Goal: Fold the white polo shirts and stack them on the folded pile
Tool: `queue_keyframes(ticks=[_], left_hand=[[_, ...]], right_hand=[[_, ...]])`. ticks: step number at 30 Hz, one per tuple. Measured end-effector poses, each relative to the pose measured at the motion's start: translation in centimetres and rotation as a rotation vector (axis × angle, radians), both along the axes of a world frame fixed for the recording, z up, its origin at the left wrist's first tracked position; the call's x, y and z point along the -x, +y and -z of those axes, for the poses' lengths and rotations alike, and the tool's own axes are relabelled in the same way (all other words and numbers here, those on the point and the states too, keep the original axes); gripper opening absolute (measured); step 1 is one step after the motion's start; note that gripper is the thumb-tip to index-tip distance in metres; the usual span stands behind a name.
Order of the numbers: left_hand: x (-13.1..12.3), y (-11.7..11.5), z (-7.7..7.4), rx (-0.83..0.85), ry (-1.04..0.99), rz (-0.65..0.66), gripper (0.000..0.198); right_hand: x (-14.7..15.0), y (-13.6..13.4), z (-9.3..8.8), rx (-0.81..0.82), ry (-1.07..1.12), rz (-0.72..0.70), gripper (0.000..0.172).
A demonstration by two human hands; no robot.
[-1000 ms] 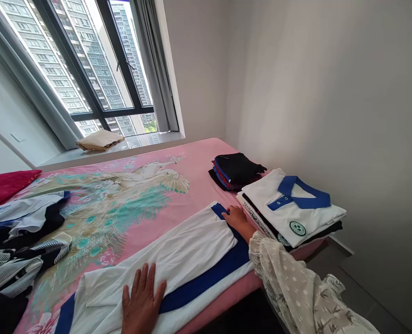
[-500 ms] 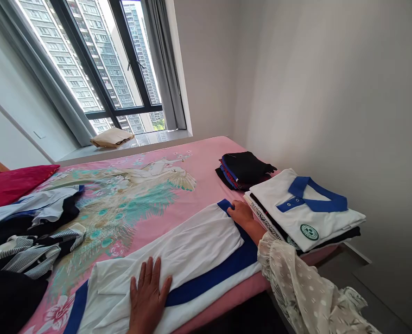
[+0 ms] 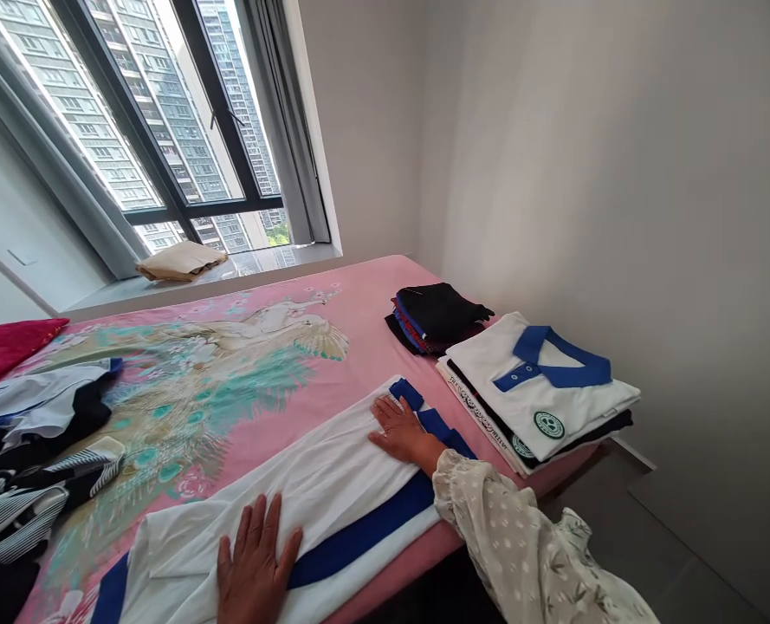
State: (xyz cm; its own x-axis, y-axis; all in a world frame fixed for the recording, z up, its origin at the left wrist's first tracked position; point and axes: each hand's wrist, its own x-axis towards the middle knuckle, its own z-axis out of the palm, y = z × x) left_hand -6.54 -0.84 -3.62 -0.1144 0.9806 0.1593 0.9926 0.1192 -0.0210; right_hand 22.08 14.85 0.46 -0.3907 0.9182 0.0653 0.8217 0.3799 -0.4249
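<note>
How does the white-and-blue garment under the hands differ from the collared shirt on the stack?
The garment lies lengthwise on the bed; the shirt sits folded on the stack.
The left hand and right hand rest flat on the garment; neither touches the shirt.
The shirt shows a round green badge; the garment shows none.
Shared: both white and blue.

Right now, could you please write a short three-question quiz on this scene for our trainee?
1. What lies beneath both the left hand and the right hand?
a) a tan package
b) a white-and-blue garment
c) a red cushion

2. True or false: the collar of the folded polo shirt at the right is blue.

3. Fill in the blank: the printed bedspread has a ____ background.

Key: 1. b; 2. true; 3. pink.
</note>
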Motion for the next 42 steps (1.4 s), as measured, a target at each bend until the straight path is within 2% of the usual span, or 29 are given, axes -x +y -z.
queue_keyframes(ticks=[2,5,7,9,12,15,18,21,22,24,26,28,30,33,35,37,40,42], left_hand=[[-0.1,0.0,-0.3,0.017,0.01,0.001,0.061],[-0.1,0.1,-0.4,0.032,0.024,-0.004,0.061],[0.0,0.2,-0.3,0.029,0.029,-0.003,0.062],[0.1,0.3,0.0,0.02,0.026,0.003,0.063],[0.1,0.4,0.4,0.006,0.007,0.011,0.063],[0.2,0.4,0.4,-0.012,-0.013,0.019,0.063],[0.3,0.6,0.1,-0.03,-0.051,0.03,0.062],[-0.6,1.5,-1.1,-0.116,-0.107,0.037,0.059],[-1.5,2.1,-1.6,-0.159,-0.123,0.081,0.056],[-4.6,3.6,-2.9,-0.225,-0.171,0.256,0.05],[-9.0,5.4,-4.3,-0.211,-0.241,0.467,0.043],[-14.2,7.4,-5.5,-0.114,-0.282,0.602,0.041],[-19.1,9.6,-6.4,-0.003,-0.29,0.669,0.042],[-24.6,12.7,-6.8,0.113,-0.279,0.645,0.045],[-26.5,14.4,-6.6,0.138,-0.268,0.592,0.046],[-27.2,15.7,-6.5,0.134,-0.268,0.556,0.039],[-26.5,16.6,-7.1,0.093,-0.307,0.541,0.026],[-25.5,16.9,-8.0,0.054,-0.354,0.553,0.026]], right_hand=[[-1.0,0.5,-0.1,-0.006,0.022,0.092,0.053],[-4.3,0.7,-0.8,-0.059,0.071,0.321,0.049],[-7.5,-0.3,-0.9,-0.076,0.1,0.47,0.05],[-10.5,-2.1,-0.4,-0.053,0.121,0.554,0.05],[-13.5,-5.5,0.9,-0.003,0.157,0.573,0.039],[-14.1,-7.6,2.2,-0.004,0.199,0.554,0.027],[-13.7,-7.7,2.5,-0.022,0.23,0.543,0.028],[-13.5,-7.0,2.3,-0.025,0.248,0.533,0.03],[-13.5,-6.9,2.2,-0.024,0.251,0.534,0.029],[-13.6,-6.9,2.1,-0.022,0.254,0.536,0.026],[-13.7,-7.0,2.1,-0.022,0.253,0.538,0.024],[-13.7,-7.2,2.0,-0.015,0.251,0.533,0.026],[-13.8,-7.2,1.9,-0.003,0.247,0.521,0.03],[-14.0,-6.9,1.5,0.009,0.236,0.502,0.035],[-14.1,-6.7,1.3,0.015,0.228,0.498,0.032],[-14.3,-6.7,1.1,0.021,0.224,0.5,0.025],[-14.4,-6.9,0.8,0.019,0.229,0.499,0.015],[-14.4,-7.1,0.5,-0.017,0.237,0.483,0.013]])
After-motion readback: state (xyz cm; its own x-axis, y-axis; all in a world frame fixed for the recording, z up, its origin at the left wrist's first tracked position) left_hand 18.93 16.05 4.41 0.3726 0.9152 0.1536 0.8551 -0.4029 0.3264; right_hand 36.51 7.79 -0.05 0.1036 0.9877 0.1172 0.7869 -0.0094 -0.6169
